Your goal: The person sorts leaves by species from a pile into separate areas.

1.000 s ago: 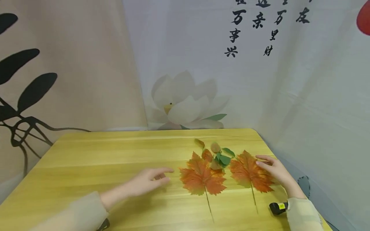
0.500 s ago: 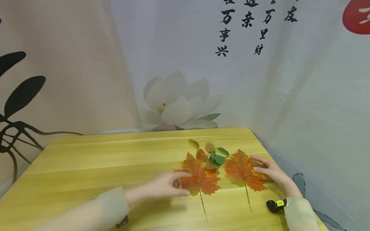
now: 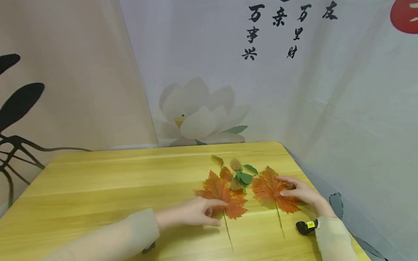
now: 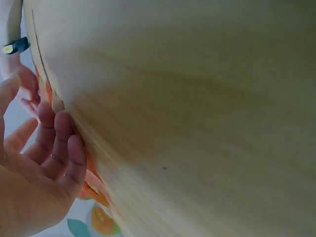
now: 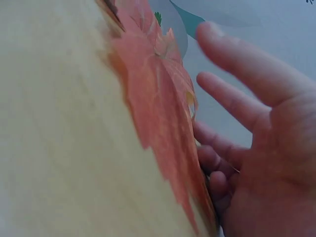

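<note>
Two orange-red maple leaves on thin stems lie on the wooden table. Over the lower left part of the left maple leaf [image 3: 217,186] reaches my left hand [image 3: 194,212], its index finger and thumb apart near the stem. In the left wrist view, the fingers [image 4: 75,165] are loosely bent, with orange leaf edges just beyond them. My right hand [image 3: 303,193] overlaps the right edge of the right maple leaf [image 3: 268,188], with thumb and index finger spread. The right wrist view has this leaf [image 5: 158,98] beside the palm, nothing gripped between thumb and index finger.
Behind the maple leaves lies a cluster of small green and brownish leaves [image 3: 245,178]. The yellow wooden table [image 3: 107,181] ends at a printed cloth backdrop [image 3: 209,43]. A black device with a yellow label [image 3: 306,227] sits at the right wrist.
My left hand has moved right, from beside the left maple leaf to over its lower part. The right hand has come slightly farther over the right leaf. The head view has shifted a little.
</note>
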A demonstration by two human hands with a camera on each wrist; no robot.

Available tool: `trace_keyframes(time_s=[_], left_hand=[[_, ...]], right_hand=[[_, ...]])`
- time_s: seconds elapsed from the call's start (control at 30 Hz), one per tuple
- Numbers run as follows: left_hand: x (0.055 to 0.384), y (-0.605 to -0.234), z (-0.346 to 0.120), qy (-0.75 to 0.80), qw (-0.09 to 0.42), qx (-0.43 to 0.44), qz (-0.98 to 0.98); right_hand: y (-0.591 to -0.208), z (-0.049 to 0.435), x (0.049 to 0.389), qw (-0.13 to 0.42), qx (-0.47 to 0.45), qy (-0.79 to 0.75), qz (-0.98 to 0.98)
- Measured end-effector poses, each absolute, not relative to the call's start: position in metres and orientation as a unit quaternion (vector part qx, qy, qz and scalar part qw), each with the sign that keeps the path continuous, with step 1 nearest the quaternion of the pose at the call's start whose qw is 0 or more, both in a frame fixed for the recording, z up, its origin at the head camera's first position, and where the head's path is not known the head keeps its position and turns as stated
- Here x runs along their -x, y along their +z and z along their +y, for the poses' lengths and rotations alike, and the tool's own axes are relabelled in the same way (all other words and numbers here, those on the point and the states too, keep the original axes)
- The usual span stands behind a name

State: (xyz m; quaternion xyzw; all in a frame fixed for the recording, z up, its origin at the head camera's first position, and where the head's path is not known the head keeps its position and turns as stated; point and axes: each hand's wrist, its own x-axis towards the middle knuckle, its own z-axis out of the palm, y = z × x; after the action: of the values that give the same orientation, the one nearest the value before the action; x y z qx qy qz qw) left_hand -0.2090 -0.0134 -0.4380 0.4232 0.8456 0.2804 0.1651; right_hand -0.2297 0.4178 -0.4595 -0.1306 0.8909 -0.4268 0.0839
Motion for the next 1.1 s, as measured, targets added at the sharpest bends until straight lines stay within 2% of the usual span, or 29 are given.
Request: trace_keyframes(time_s=[0.4, 0.53, 0.6, 0.8, 1.1], left_hand=[[0.228, -0.443, -0.017, 0.219, 0.174, -0.488, 0.827], [0.232, -0.443, -0.022, 0.223, 0.162, -0.493, 0.826], [0.233, -0.443, -0.024, 0.212, 0.140, -0.491, 0.834], [0.223, -0.439, -0.034, 0.158, 0.069, -0.449, 0.877], [0.205, -0.435, -0.043, 0.192, 0.052, -0.379, 0.904]], right_hand=[[-0.462, 0.404, 0.231, 0.088, 0.090, -0.403, 0.907], [-0.462, 0.402, 0.231, 0.086, 0.089, -0.405, 0.906], [-0.462, 0.401, 0.231, 0.084, 0.086, -0.409, 0.905], [-0.461, 0.401, 0.233, 0.084, 0.089, -0.412, 0.903], [-0.460, 0.400, 0.233, 0.080, 0.082, -0.406, 0.907]])
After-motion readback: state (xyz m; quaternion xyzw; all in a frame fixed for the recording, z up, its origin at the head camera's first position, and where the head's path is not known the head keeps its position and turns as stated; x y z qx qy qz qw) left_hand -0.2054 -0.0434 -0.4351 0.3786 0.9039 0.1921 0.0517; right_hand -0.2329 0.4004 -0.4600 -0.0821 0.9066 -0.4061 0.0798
